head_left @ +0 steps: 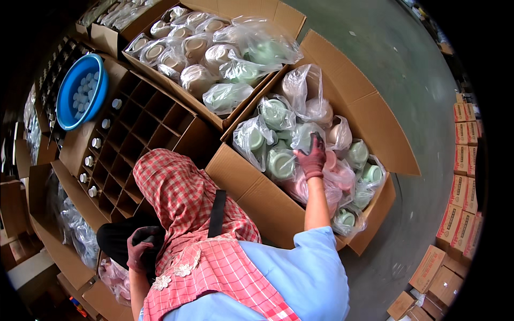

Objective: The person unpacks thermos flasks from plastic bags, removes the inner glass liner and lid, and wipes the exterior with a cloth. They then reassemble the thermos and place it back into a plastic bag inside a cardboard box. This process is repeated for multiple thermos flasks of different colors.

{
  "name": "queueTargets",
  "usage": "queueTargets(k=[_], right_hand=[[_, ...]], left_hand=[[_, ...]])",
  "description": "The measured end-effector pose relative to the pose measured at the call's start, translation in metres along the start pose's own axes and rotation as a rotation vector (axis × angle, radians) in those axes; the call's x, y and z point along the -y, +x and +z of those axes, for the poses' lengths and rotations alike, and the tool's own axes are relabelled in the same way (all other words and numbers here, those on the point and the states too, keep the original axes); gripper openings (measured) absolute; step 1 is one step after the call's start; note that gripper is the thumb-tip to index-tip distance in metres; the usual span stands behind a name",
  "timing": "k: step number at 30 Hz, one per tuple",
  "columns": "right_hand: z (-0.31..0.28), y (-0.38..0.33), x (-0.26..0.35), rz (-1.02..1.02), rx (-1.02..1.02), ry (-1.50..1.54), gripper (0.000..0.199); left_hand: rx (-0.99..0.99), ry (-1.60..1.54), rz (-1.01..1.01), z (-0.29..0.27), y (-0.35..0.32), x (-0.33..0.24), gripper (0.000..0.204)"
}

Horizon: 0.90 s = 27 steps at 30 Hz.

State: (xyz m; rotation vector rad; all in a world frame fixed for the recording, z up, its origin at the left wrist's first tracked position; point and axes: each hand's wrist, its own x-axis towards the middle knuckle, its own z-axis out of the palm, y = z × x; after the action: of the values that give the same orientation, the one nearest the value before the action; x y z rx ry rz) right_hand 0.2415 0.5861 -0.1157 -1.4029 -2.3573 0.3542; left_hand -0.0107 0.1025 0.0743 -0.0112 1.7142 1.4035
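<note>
My right hand (pixel 311 158), in a red glove with dark fingertips, reaches over an open cardboard box (pixel 251 187). Thumb and fingers are apart, touching a pale piece in clear plastic (pixel 304 138). Around it lie round green pieces (pixel 281 162) and pink pieces (pixel 340 174), each in a thin clear bag. My left hand (pixel 141 247), gloved alike, is drawn back near a dark-clothed knee (pixel 113 241). Its fingers are curled closed; whatever may be inside them is hidden. Red checked cloth (pixel 171 187) covers part of the view between my arms.
A second open box (pixel 176 88) holds bagged beige and green pieces. To the left, a divided carton (pixel 131 125) has white-capped bottles (pixel 105 123) along one row. A blue basin (pixel 63 109) contains small white caps. Stacked cartons (pixel 452 214) line the far right.
</note>
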Motion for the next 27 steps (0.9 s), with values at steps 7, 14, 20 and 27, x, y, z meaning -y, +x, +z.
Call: queueTargets(k=[7,14,20,27], right_hand=[[0.015,0.044,0.033,0.219,0.123,-0.123,0.043],[0.002,0.054,0.028,0.464,-0.285,1.401,0.020],[-0.120,-0.001,0.196,-0.522,-0.414,0.568,0.020],[-0.161,-0.104,0.358,-1.167,0.772,1.321,0.028]], left_hand=[[-0.020,0.023,0.103,-0.010,-0.011,0.010,0.043],[-0.037,-0.227,0.199,-0.012,-0.026,0.006,0.041],[0.243,-0.467,0.355,0.015,0.004,-0.025,0.050],[0.430,-0.985,0.419,0.039,0.030,-0.075,0.064]])
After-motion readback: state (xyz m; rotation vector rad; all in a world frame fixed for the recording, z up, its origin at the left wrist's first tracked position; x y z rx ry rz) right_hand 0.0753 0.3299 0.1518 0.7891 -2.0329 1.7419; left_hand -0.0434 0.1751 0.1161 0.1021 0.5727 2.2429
